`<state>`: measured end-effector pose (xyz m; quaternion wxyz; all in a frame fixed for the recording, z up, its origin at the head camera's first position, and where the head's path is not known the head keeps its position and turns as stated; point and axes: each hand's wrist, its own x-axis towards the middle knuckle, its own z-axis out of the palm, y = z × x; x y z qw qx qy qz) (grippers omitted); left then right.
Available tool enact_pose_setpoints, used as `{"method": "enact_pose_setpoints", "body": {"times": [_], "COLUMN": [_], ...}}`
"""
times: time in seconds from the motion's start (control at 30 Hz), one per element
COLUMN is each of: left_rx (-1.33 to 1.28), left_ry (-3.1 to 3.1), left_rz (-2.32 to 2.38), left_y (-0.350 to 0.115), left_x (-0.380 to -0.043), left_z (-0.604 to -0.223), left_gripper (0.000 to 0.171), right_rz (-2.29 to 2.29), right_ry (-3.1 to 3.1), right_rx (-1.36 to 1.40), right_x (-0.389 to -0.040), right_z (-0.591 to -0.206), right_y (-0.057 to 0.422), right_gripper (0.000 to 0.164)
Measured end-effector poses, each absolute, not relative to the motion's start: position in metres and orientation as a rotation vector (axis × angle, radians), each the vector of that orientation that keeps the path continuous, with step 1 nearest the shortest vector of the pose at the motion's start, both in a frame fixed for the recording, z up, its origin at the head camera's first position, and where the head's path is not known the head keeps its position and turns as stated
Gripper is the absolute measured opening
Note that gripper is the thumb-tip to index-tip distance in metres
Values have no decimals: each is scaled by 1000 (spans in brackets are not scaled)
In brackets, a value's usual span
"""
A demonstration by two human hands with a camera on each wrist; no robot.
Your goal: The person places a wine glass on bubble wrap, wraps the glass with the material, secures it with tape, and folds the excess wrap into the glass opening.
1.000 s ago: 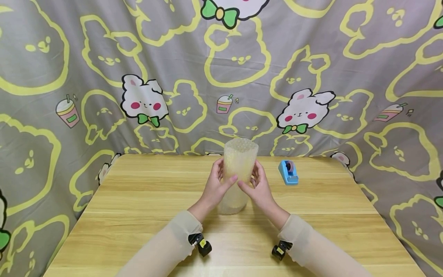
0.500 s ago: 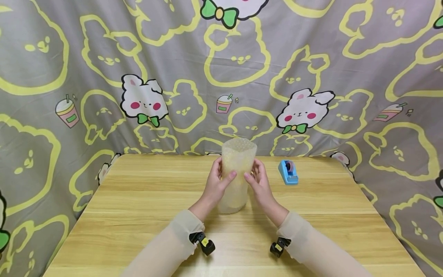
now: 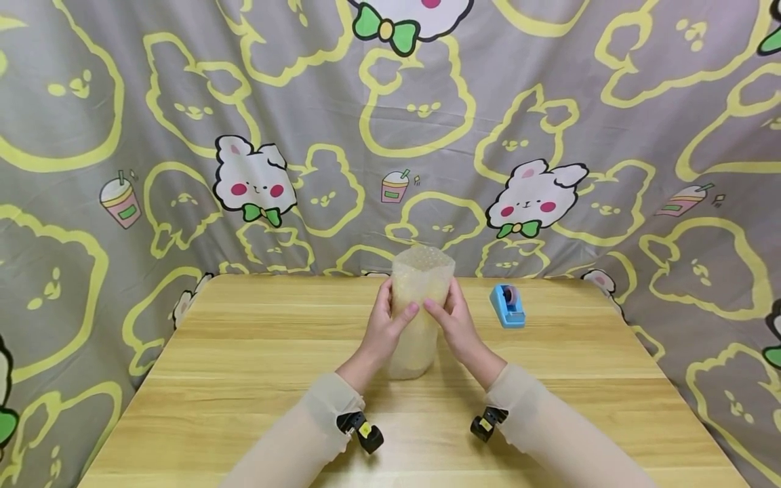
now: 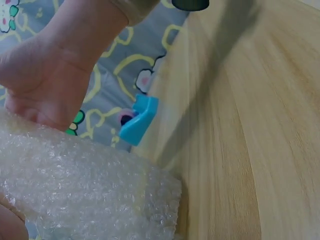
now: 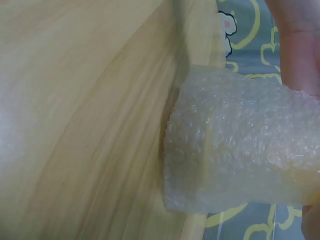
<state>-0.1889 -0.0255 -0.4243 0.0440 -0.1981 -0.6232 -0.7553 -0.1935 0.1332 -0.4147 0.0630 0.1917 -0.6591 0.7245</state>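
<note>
A roll of bubble wrap (image 3: 415,339) stands upright on the wooden table, its top end showing as an opening. Something yellowish shows faintly through the wrap, too blurred to name. My left hand (image 3: 386,325) grips its left side, thumb across the front and fingers curled behind. From the right side my right hand (image 3: 459,324) grips it the same way, the two thumb tips close together on the front. Both wrist views show the bubble wrap (image 4: 95,185) close up, its lower end at the table top.
A blue tape dispenser (image 3: 508,305) with a roll of tape sits at the table's back right. Behind the wooden table (image 3: 256,352) hangs a grey curtain (image 3: 342,88) printed with cartoon rabbits. Small black cameras (image 3: 361,431) are strapped at both wrists.
My right thumb has shifted up along the front of the bubble wrap, towards the left thumb. The roll stays in about the same spot, held by both hands throughout.
</note>
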Motion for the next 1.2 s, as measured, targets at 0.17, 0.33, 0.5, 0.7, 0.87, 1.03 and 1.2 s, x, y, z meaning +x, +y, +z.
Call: {"method": "enact_pose_setpoints", "body": {"times": [0.17, 0.33, 0.5, 0.7, 0.87, 1.03, 1.2], "left_rx": [-547, -482, -435, -419, -407, -379, -370], "left_ry": [-1900, -1908, -1928, -1938, -1947, -1996, -2009], "left_rz": [-2316, -2297, -2258, -2254, -2255, -2218, -2216], "left_y": [-21, -17, -15, -13, -12, -12, -13], "left_x": [-188, -186, -184, -184, -183, -183, -183], "left_z": [-422, -419, -417, -415, -414, -415, -416], "left_gripper": [64, 59, 57, 56, 54, 52, 54], "right_rz": [2187, 2212, 2264, 2273, 2271, 2264, 2263], "right_ry": [-1977, -1918, -1855, -1845, -1833, -1843, -1846], "right_rx": [528, 484, 467, 456, 457, 451, 475], "right_x": [-193, -190, -186, -184, -183, -182, -181], "right_z": [-413, -413, -411, -410, -411, -412, -413], "right_y": [128, 121, 116, 115, 114, 113, 112], "right_gripper": [64, 67, 71, 70, 69, 64, 62]}}
